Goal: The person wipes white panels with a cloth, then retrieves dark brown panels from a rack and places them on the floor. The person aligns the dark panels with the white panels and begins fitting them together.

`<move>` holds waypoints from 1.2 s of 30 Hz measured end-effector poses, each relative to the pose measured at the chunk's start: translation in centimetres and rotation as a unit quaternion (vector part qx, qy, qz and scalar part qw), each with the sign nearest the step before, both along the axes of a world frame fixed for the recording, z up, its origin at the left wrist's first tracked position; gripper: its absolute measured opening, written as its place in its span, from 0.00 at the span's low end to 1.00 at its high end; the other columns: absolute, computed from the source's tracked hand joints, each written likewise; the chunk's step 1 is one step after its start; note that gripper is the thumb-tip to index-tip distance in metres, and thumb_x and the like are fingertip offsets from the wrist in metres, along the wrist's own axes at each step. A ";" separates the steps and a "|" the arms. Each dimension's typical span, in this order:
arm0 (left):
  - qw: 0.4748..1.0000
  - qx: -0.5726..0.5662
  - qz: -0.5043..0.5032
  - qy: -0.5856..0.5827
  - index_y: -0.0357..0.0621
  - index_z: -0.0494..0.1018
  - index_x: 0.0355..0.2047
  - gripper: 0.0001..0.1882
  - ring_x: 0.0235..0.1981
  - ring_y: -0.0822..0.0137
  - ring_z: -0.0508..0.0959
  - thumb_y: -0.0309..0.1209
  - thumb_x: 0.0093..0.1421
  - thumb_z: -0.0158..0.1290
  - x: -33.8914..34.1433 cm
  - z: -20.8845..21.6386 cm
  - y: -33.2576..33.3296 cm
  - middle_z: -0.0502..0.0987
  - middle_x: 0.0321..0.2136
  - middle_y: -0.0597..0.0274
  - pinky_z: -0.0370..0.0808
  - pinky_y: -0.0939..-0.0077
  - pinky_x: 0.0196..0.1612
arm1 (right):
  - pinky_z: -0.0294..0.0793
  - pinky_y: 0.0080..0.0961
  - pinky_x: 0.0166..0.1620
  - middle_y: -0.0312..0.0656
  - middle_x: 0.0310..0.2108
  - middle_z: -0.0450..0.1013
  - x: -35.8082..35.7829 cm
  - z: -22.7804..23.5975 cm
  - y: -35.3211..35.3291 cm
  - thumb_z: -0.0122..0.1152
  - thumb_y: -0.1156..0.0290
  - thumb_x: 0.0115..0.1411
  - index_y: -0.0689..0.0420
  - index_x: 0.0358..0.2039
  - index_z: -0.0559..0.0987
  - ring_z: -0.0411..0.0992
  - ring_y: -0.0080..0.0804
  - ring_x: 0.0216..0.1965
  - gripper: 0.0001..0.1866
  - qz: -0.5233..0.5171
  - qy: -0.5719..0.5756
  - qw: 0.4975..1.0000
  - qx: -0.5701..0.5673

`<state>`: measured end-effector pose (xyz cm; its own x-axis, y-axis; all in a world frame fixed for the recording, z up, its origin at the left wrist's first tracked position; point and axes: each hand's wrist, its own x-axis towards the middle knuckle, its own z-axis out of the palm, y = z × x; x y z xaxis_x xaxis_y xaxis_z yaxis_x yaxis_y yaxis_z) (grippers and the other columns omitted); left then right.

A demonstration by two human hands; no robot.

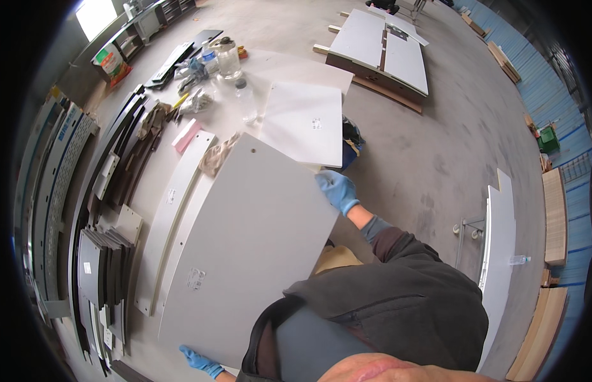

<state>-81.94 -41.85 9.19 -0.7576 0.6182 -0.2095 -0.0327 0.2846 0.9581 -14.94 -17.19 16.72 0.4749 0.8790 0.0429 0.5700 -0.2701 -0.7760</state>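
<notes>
A large pale grey panel (pixel 251 235) with a white sticker and a small hole near its far corner lies slanted in front of me. My right hand (pixel 337 191), in a blue glove, is closed on its far right edge. My left hand (pixel 199 361), gloved too, grips the near edge at the lower left; its fingertips are partly hidden. Beyond the right hand, a smaller white panel (pixel 302 121) with a sticker lies on the table. A long narrow white board (pixel 172 216) lies left of the large panel, beside a crumpled beige cloth (pixel 218 156).
Clear bottles (pixel 245 102), a pink-edged block (pixel 186 135) and gloves stand or lie farther back on the table. At left are stacked dark grey strips (pixel 102 267). A low stack of white panels (pixel 379 54) sits on the floor ahead; wooden boards (pixel 554 216) line the right.
</notes>
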 end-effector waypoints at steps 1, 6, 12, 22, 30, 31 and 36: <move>0.999 0.028 -0.024 -0.005 0.29 0.75 0.60 0.34 0.48 0.62 0.78 0.53 0.76 0.49 1.1 0.5 1.2 0.80 0.53 0.52 0.77 0.67 0.53 | 0.80 0.37 0.46 0.48 0.38 0.85 1.7 -0.5 -1.2 0.59 0.41 0.68 0.52 0.44 0.88 0.83 0.47 0.42 0.26 -0.014 0.016 1.000 -0.008; 0.988 0.091 -0.127 -0.016 0.29 0.78 0.55 0.32 0.44 0.65 0.78 0.52 0.75 0.51 8.7 3.2 8.5 0.82 0.48 0.57 0.78 0.69 0.50 | 0.79 0.37 0.40 0.49 0.32 0.83 11.6 -2.0 -5.3 0.59 0.41 0.68 0.55 0.39 0.87 0.83 0.44 0.34 0.27 -0.097 0.017 0.995 -0.014; 0.980 0.059 -0.173 0.077 0.32 0.81 0.49 0.29 0.38 0.71 0.77 0.51 0.74 0.54 24.6 4.4 16.3 0.82 0.40 0.63 0.77 0.73 0.43 | 0.77 0.34 0.32 0.43 0.23 0.80 27.5 -4.4 -11.7 0.60 0.45 0.70 0.60 0.36 0.86 0.77 0.31 0.24 0.27 -0.199 0.061 0.978 0.021; 0.952 0.079 -0.289 0.069 0.45 0.75 0.26 0.26 0.26 0.81 0.64 0.52 0.74 0.54 53.2 5.8 27.4 0.69 0.23 0.78 0.62 0.80 0.30 | 0.73 0.34 0.24 0.41 0.15 0.72 54.0 -5.2 -17.1 0.56 0.41 0.70 0.58 0.26 0.82 0.75 0.33 0.16 0.31 -0.314 0.067 0.947 -0.017; 0.942 0.085 -0.322 0.044 0.45 0.76 0.26 0.24 0.27 0.80 0.63 0.48 0.75 0.54 69.7 4.1 39.0 0.69 0.25 0.79 0.62 0.79 0.30 | 0.75 0.35 0.27 0.44 0.20 0.79 68.0 -8.1 -11.9 0.56 0.42 0.70 0.61 0.30 0.84 0.76 0.36 0.19 0.31 -0.383 0.037 0.922 -0.032; 0.937 0.110 -0.328 0.046 0.44 0.76 0.27 0.24 0.28 0.80 0.63 0.48 0.75 0.54 72.0 3.3 41.0 0.69 0.25 0.79 0.63 0.79 0.31 | 0.72 0.34 0.26 0.41 0.19 0.74 69.9 -8.3 -11.2 0.57 0.44 0.71 0.62 0.28 0.82 0.71 0.31 0.19 0.31 -0.384 0.047 0.922 -0.005; 0.918 0.093 -0.375 0.086 0.30 0.82 0.40 0.25 0.34 0.77 0.69 0.47 0.73 0.58 85.5 2.1 53.1 0.76 0.32 0.74 0.71 0.78 0.39 | 0.69 0.33 0.26 0.38 0.18 0.71 80.2 -7.3 -9.2 0.56 0.45 0.72 0.63 0.28 0.82 0.69 0.25 0.21 0.30 -0.426 0.036 0.904 0.010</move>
